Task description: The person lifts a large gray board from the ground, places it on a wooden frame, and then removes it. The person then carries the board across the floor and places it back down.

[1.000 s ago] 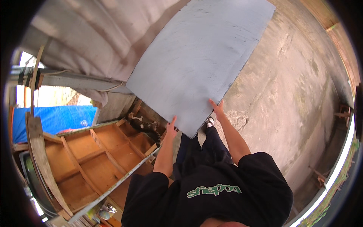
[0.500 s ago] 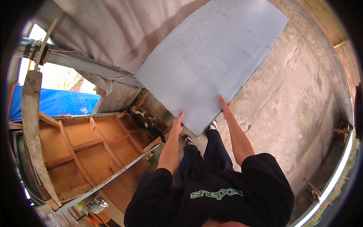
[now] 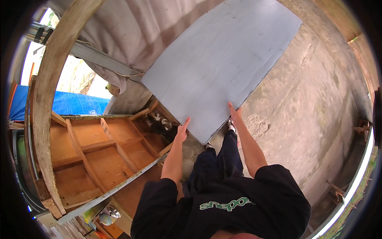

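Note:
A large flat grey board (image 3: 227, 59) stretches away in front of me, its near corner close to my feet. My left hand (image 3: 182, 131) grips its near left edge, thumb lying on top and the other fingers hidden beneath. On the near right edge my right hand (image 3: 235, 113) holds it the same way, thumb up on the face. Both arms reach out, and the board hangs tilted over the concrete floor (image 3: 294, 107). What the far end rests on, if anything, cannot be made out.
To the left lies a wooden frame panel (image 3: 99, 151) with crossed battens, and a cat (image 3: 161, 123) beside its far end. A wooden post (image 3: 49, 91) rises at the left. Behind hangs a pale cloth (image 3: 131, 32); a blue tarp (image 3: 79, 102) is further left.
My feet have stepped and my view has shifted slightly; the post looms larger at the left. Both hands keep their hold on the board.

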Motion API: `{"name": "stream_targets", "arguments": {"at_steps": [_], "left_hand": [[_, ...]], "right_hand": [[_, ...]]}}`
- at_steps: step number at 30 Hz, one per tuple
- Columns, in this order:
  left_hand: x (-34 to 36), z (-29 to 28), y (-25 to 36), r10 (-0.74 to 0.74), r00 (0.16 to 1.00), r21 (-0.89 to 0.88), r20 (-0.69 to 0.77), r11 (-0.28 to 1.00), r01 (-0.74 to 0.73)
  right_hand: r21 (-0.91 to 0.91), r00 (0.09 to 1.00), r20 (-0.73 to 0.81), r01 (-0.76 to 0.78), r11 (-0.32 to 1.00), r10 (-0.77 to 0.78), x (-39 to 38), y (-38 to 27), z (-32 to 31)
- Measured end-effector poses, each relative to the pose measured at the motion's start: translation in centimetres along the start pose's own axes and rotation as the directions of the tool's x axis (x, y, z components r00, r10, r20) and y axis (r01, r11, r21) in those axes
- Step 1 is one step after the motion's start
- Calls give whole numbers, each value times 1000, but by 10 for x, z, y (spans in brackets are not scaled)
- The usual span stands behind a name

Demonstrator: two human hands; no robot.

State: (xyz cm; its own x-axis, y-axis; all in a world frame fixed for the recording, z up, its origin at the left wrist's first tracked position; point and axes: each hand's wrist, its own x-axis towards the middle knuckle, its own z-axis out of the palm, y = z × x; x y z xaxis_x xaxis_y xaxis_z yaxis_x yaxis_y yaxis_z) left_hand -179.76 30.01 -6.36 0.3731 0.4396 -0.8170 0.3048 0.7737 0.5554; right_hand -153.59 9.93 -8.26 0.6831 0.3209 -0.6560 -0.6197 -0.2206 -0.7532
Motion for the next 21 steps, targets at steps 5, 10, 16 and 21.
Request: {"name": "stream_targets", "arguments": {"at_steps": [5,10,16,21], "left_hand": [[-35,-61,9,13,999,-57,-32,998,-15],[-34,-142,-8,41,992,-57,-123,997,-49],[-50,-158,-27,120,991,148,-66,983,-109],[-55,-141,-34,126,990,-59,-62,990,-130]], "right_hand": [[-18,996,1,-93,996,93,-53,40,47],[-49,989,11,-144,988,144,-102,70,93],[-7,978,81,-190,982,190,-121,88,89],[-14,973,215,-79,997,81,-92,114,65]]}}
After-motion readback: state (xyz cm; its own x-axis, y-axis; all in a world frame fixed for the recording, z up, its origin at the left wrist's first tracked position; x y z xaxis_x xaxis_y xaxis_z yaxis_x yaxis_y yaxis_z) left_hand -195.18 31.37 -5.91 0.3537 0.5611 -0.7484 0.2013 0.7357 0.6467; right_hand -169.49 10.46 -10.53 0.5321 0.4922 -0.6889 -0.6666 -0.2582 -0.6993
